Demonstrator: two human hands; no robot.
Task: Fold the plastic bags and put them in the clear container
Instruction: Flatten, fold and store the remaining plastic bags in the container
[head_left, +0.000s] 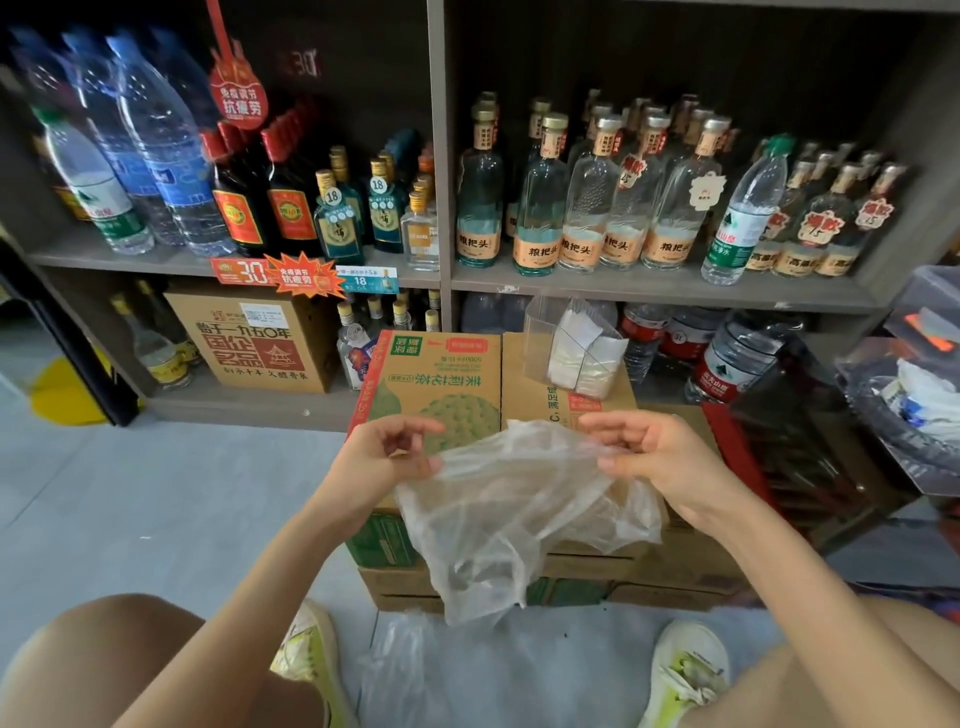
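Everything is placed from the green-printed cardboard box (441, 384), which tops a stack of cartons in front of the person.

Over the box's near left corner, the left hand (387, 452) has its fingers curled, thumb and fingertips pinching the upper left edge of a thin clear plastic bag (509, 509). Below the stack's near side, on the floor between the person's shoes, lies a crumpled heap of loose clear bags (415, 670), not yet handled.

The held bag hangs slack and wrinkled in front of the box's near right corner. It is spread between the two hands but not flattened, and no crease shows in it.

Right of the box, at the far end of the neighbouring brown carton (524, 384), stands the clear plastic container (540, 343). A few folded whitish bags (582, 358) stand upright inside it, with room left on its left side.

Further right and nearer, the right hand (654, 457) pinches the bag's upper right edge, its other fingers loosely bent.

By my reading, the task is partly done. Some bags are folded and stored, this one is only being opened out for its first fold, and the floor heap remains.
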